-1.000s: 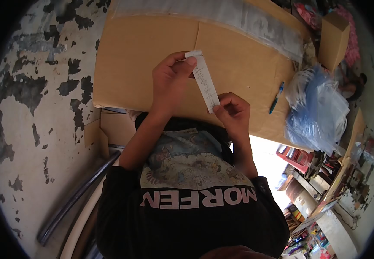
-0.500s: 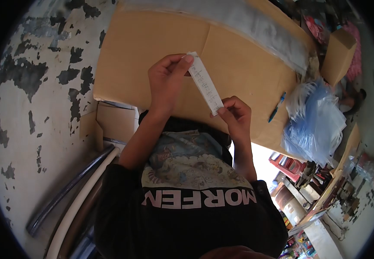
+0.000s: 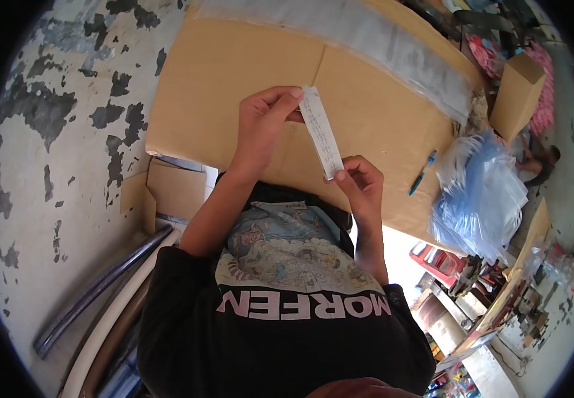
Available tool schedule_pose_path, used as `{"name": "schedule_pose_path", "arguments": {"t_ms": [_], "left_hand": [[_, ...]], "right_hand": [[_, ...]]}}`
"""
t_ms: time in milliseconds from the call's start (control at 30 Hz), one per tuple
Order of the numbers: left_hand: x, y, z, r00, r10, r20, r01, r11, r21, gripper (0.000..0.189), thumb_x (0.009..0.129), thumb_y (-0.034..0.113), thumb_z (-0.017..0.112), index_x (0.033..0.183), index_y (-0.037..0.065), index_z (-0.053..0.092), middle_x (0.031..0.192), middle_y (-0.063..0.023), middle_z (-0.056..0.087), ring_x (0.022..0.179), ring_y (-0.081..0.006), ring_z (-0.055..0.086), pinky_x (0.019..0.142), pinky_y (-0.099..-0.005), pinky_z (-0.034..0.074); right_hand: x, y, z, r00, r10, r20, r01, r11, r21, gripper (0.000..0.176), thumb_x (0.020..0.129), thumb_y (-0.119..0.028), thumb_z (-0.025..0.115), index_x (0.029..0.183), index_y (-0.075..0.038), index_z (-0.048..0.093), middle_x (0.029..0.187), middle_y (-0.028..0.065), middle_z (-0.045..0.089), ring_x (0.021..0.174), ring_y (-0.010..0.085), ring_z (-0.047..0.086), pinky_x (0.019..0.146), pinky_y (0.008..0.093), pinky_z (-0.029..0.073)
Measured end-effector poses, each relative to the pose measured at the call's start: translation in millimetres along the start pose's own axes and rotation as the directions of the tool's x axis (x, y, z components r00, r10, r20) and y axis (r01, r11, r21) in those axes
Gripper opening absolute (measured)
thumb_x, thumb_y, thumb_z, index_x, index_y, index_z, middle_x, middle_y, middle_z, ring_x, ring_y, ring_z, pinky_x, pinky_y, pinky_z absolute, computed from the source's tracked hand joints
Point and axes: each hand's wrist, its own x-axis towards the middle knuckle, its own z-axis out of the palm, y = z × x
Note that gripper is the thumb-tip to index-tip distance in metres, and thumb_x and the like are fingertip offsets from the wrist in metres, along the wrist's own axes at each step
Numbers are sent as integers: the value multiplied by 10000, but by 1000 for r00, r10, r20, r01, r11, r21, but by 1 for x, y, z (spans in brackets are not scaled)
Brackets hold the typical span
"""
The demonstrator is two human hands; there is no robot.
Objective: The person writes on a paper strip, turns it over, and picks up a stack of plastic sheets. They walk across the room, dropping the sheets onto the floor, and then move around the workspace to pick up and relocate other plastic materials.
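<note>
A narrow strip of white paper (image 3: 322, 132) with handwritten lines is held slanted above the cardboard. At its upper end, my left hand (image 3: 260, 126) pinches the edge between thumb and fingers. My right hand (image 3: 362, 186) grips the lower end the same way, thumb on top. Below both hands lies a large brown cardboard box (image 3: 220, 60) with a band of clear plastic (image 3: 393, 50) across its far side. To the right of my right hand, a blue pen (image 3: 423, 172) rests on the cardboard.
A heap of clear bluish plastic bags (image 3: 482, 199) sits at the right edge of the cardboard, near an open small carton (image 3: 517, 96). Long rolls (image 3: 111, 305) lean at lower left beside a peeling wall (image 3: 55, 166). Part of another person (image 3: 539, 166) shows at far right.
The paper strip and my left hand have shifted slightly right and down in view, and the strip stands a little more upright. Both hands keep their hold.
</note>
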Motion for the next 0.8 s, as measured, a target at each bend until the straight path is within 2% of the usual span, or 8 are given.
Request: {"name": "schedule_pose_path", "arguments": {"t_ms": [167, 433, 533, 600, 633, 700, 733, 800], "left_hand": [[3, 0, 5, 1000, 16, 25, -15, 999, -35, 224, 863, 147, 575, 928, -59, 636, 814, -91, 651, 689, -140, 630, 662, -245, 503], [3, 5, 5, 998, -7, 60, 4, 999, 43, 214, 881, 122, 547, 974, -60, 615, 890, -122, 650, 769, -167, 632, 711, -301, 524], [1, 7, 5, 998, 20, 67, -21, 999, 24, 208, 879, 111, 547, 988, -54, 611, 900, -121, 648, 779, -168, 631, 718, -305, 524], [1, 6, 2, 996, 23, 82, -22, 1000, -7, 204, 878, 108, 545, 995, -47, 611, 909, -118, 647, 793, -170, 628, 727, -307, 521], [1, 4, 0, 995, 24, 99, -20, 999, -37, 201, 878, 104, 542, 1001, -39, 611, 918, -115, 647, 808, -171, 626, 736, -309, 517], [0, 3, -4, 992, 42, 118, -36, 998, -51, 201, 879, 101, 535, 1009, -33, 609, 931, -114, 645, 826, -172, 622, 753, -313, 508], [0, 2, -6, 989, 59, 136, -50, 996, -70, 203, 879, 98, 527, 1017, -27, 608, 944, -113, 644, 843, -173, 618, 770, -318, 499], [1, -3, -12, 985, 83, 154, -71, 994, -83, 208, 881, 99, 518, 1023, -25, 606, 961, -115, 641, 860, -173, 612, 784, -325, 490]], "right_hand": [[0, -1, -4, 1000, -17, -19, 17, 1000, -25, 95, 829, -77, 639, 852, -13, 573, 792, 36, 630, 730, 71, 568, 678, 211, 432], [7, -1, -2, 996, -91, -11, 90, 994, -67, 165, 821, -47, 631, 958, -6, 551, 869, 54, 623, 795, 91, 567, 731, 233, 433], [11, -3, 8, 986, -154, -69, 149, 986, -74, 259, 890, -174, 556, 1069, 2, 493, 882, 98, 625, 769, 134, 594, 732, 256, 453], [16, -2, 12, 999, 32, -18, -23, 930, 366, 395, 940, -327, 430, 1141, 12, 436, 888, 153, 617, 713, 202, 619, 687, 303, 491], [19, 2, 11, 999, 32, -17, -23, 930, 368, 395, 940, -327, 430, 1141, 12, 436, 888, 153, 617, 713, 202, 619, 687, 303, 491], [26, 11, 6, 957, 198, 210, -281, 811, 513, 480, 952, -406, 338, 1152, 20, 430, 877, 183, 609, 666, 254, 622, 624, 340, 515], [28, 13, 6, 958, 198, 208, -279, 811, 515, 480, 952, -406, 338, 1152, 20, 430, 877, 183, 609, 666, 254, 622, 624, 340, 515], [30, 15, 6, 906, 211, 366, -409, 655, 636, 413, 955, -330, 363, 1161, 21, 430, 872, 182, 603, 652, 245, 618, 599, 334, 522]]}}
